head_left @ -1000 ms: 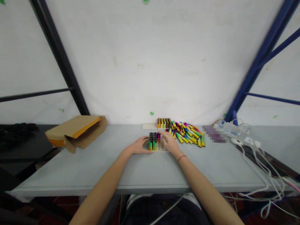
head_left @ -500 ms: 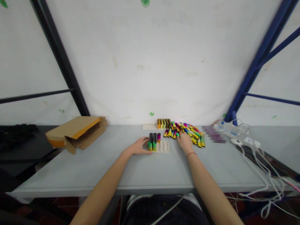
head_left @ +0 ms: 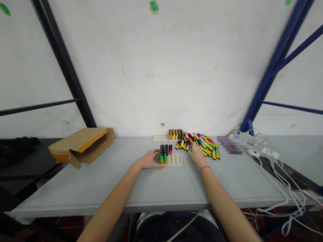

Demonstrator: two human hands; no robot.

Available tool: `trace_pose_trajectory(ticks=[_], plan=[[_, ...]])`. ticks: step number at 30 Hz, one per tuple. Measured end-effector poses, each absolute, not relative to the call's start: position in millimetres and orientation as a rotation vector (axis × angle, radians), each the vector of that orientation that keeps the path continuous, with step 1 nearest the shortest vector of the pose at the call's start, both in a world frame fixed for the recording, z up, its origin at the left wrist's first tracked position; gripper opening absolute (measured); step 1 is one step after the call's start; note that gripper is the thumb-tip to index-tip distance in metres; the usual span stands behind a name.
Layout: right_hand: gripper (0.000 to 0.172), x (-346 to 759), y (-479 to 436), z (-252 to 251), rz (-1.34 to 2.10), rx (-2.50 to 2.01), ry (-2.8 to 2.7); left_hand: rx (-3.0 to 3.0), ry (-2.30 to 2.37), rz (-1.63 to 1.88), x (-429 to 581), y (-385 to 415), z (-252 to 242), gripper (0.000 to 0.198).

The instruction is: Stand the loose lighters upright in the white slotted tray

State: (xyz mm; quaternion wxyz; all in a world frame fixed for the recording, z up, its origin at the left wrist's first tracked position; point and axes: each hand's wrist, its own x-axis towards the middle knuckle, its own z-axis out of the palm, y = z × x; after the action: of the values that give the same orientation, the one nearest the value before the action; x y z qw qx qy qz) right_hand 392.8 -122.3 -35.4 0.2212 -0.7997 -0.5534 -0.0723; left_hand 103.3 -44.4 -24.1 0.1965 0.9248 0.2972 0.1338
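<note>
Lighters with black tops and green-to-yellow bodies [head_left: 164, 158] stand upright in two rows at the left of a white holed tray [head_left: 178, 160]. One purple-and-yellow lighter [head_left: 171, 149] stands alone in the back of the third row; the other holes there show bare. My left hand [head_left: 150, 159] clasps the tray's left end, thumb in front and fingers behind. At the near left edge of a pile of loose shiny lighters [head_left: 205, 148], my right hand [head_left: 197, 154] is closed on a lighter whose green end [head_left: 190, 148] shows; the fingers hide the rest.
Behind stand a full block of yellow and orange lighters [head_left: 176, 134] and another white tray [head_left: 160, 137]. An open cardboard box [head_left: 82, 143] lies left. To the right are a blurred purple patch [head_left: 230, 145], white cables [head_left: 275, 161], a power strip [head_left: 248, 139] and a dark flat panel [head_left: 285, 171].
My right hand has drawn slightly left and its fingers have closed more around the lighter at the pile's edge. My left hand stays at the tray. The camera view has tipped slightly.
</note>
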Motion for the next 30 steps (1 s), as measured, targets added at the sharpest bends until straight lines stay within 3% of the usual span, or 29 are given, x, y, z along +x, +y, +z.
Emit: trace_pose_trajectory(ticks=[7,12,19,26,30], plan=[[0.030,394.0,-112.8,-30.4,-0.151,-1.748,-1.424,2.578,0.823,0.381,102.9,-44.9,-23.8,0.085],[0.042,381.0,-120.0,-21.6,0.248,-1.529,-1.408,2.589,0.834,0.353,102.4,-46.8,-21.7,0.083],[0.041,362.1,-130.4,-9.1,0.311,-1.448,-1.459,2.571,0.831,0.386,102.6,-47.8,-21.9,0.082],[0.062,351.8,-129.1,-14.2,0.452,-1.507,-1.263,2.558,0.830,0.383,103.8,-48.4,-20.6,0.082],[0.058,352.0,-123.7,-22.6,0.450,-1.533,-1.152,2.568,0.834,0.359,103.7,-49.5,-19.5,0.083]])
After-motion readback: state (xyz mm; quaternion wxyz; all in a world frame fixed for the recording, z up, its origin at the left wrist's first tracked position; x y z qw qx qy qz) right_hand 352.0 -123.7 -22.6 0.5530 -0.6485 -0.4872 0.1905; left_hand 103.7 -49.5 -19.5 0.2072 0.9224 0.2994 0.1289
